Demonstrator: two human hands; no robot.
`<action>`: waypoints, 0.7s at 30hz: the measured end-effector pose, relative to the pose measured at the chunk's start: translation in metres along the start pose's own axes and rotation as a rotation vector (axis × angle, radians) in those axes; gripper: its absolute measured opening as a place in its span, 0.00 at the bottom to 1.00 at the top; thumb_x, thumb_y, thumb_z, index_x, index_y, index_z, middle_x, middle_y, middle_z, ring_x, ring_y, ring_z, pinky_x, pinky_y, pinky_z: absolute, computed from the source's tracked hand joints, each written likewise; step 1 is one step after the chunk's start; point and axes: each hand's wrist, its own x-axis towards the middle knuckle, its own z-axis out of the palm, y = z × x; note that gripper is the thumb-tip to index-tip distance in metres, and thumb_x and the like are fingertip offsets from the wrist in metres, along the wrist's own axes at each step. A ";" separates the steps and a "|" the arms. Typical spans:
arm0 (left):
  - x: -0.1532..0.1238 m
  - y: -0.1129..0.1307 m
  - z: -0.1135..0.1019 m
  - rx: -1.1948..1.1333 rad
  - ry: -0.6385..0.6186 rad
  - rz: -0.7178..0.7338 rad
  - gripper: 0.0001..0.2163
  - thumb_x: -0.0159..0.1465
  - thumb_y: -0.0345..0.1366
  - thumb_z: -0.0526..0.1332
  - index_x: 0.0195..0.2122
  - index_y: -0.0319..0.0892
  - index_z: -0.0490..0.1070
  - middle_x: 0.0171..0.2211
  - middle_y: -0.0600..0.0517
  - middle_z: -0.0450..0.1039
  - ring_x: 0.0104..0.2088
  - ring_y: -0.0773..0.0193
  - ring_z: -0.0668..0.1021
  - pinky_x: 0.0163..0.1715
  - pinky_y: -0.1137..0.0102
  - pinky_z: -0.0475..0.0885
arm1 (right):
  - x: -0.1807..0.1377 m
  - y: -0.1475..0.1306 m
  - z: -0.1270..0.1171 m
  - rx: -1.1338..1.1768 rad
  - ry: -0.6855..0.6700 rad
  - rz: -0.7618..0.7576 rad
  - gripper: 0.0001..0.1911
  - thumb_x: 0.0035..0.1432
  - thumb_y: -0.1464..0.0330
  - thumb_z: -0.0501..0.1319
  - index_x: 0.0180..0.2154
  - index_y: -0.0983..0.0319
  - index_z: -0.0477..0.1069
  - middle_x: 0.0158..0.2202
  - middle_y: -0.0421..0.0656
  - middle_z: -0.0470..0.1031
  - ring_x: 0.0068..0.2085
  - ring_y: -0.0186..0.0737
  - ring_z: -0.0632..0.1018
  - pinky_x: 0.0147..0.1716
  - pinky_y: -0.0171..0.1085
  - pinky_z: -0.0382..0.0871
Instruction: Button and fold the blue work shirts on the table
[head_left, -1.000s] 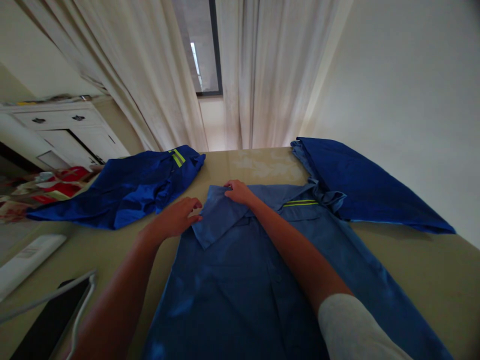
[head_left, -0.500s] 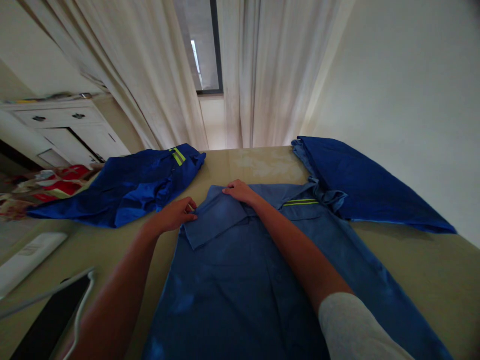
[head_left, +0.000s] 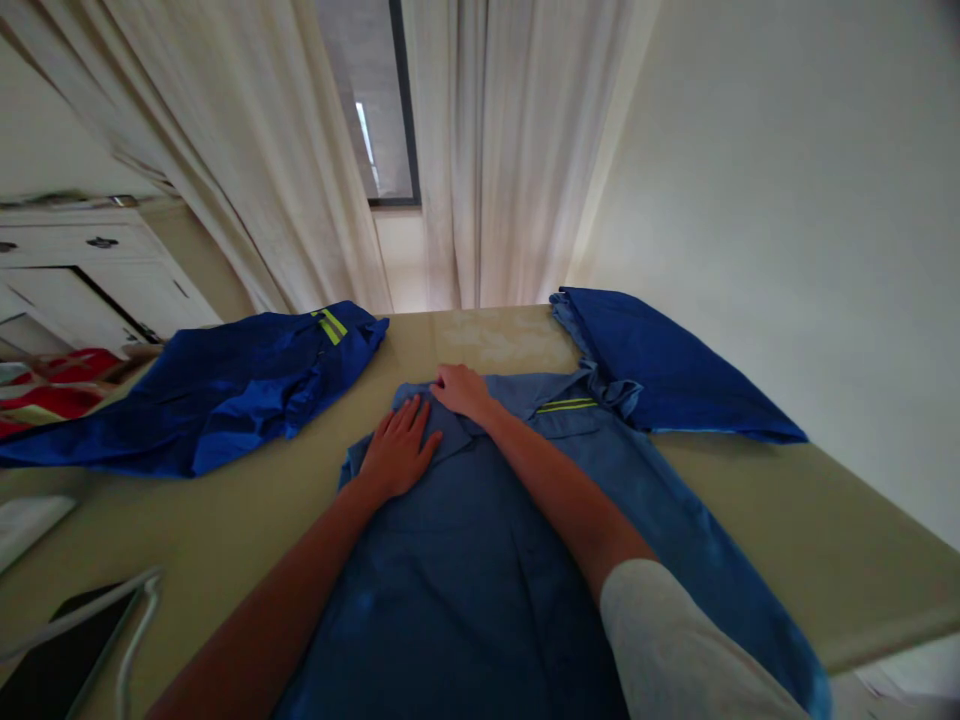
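A blue work jacket (head_left: pixel 450 580) lies spread on the table, with a yellow-striped pocket flap (head_left: pixel 568 405) near its upper right. My left hand (head_left: pixel 397 450) rests flat on the jacket's upper left part, fingers stretched out and slightly apart. Just to its right, my right hand (head_left: pixel 461 390) has its fingers curled at the top edge, gripping the cloth there. Part of the folded fabric under both hands is hidden.
Bright blue cloth with yellow stripes (head_left: pixel 262 380) lies on the table (head_left: pixel 172 520) at left. Another bright blue piece (head_left: pixel 667 365) meets the jacket's bunched upper right. A dark flat device (head_left: pixel 60 650) and white cable (head_left: pixel 139 620) lie at lower left. Curtains (head_left: pixel 525 150) hang behind.
My left hand has moved right from the jacket's left edge and now lies flat on it. The upper left flap is folded differently. My right hand stays at the top edge. The view has shifted right.
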 end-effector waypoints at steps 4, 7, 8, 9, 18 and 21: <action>0.000 -0.007 0.008 0.005 -0.034 -0.010 0.37 0.75 0.56 0.44 0.75 0.33 0.53 0.76 0.37 0.49 0.75 0.45 0.56 0.74 0.49 0.50 | -0.010 0.005 -0.064 0.079 0.304 -0.003 0.11 0.70 0.61 0.60 0.45 0.59 0.78 0.38 0.45 0.82 0.40 0.45 0.80 0.42 0.39 0.69; 0.003 -0.017 0.004 0.009 -0.039 -0.030 0.36 0.74 0.56 0.44 0.75 0.35 0.55 0.76 0.39 0.51 0.75 0.46 0.57 0.74 0.49 0.50 | -0.029 0.028 -0.114 0.074 0.524 0.003 0.15 0.72 0.57 0.57 0.46 0.60 0.76 0.37 0.43 0.80 0.39 0.42 0.78 0.42 0.38 0.68; 0.004 -0.021 0.003 0.013 -0.037 -0.041 0.36 0.73 0.56 0.45 0.75 0.36 0.55 0.76 0.39 0.52 0.75 0.46 0.57 0.73 0.49 0.50 | -0.039 0.042 -0.127 0.043 0.552 0.017 0.15 0.72 0.57 0.57 0.46 0.60 0.76 0.37 0.43 0.79 0.38 0.42 0.78 0.42 0.38 0.68; 0.004 -0.025 0.003 0.017 -0.032 -0.048 0.36 0.73 0.56 0.45 0.75 0.36 0.56 0.76 0.39 0.52 0.75 0.46 0.57 0.73 0.49 0.50 | -0.049 0.059 -0.136 -0.004 0.553 0.031 0.15 0.71 0.57 0.59 0.46 0.60 0.76 0.39 0.44 0.79 0.39 0.42 0.78 0.43 0.39 0.68; 0.007 -0.035 0.007 0.043 -0.004 -0.034 0.36 0.72 0.55 0.44 0.73 0.35 0.60 0.75 0.38 0.55 0.74 0.45 0.60 0.73 0.49 0.50 | -0.153 0.210 -0.131 -0.451 0.142 0.200 0.19 0.55 0.66 0.74 0.49 0.60 0.79 0.49 0.53 0.78 0.50 0.53 0.77 0.48 0.42 0.69; 0.006 -0.034 0.005 0.048 -0.020 -0.040 0.36 0.72 0.55 0.43 0.73 0.36 0.59 0.75 0.40 0.54 0.74 0.46 0.59 0.73 0.50 0.50 | -0.161 0.226 -0.124 -0.228 0.358 0.190 0.08 0.66 0.63 0.63 0.39 0.59 0.80 0.41 0.49 0.79 0.44 0.47 0.78 0.46 0.40 0.68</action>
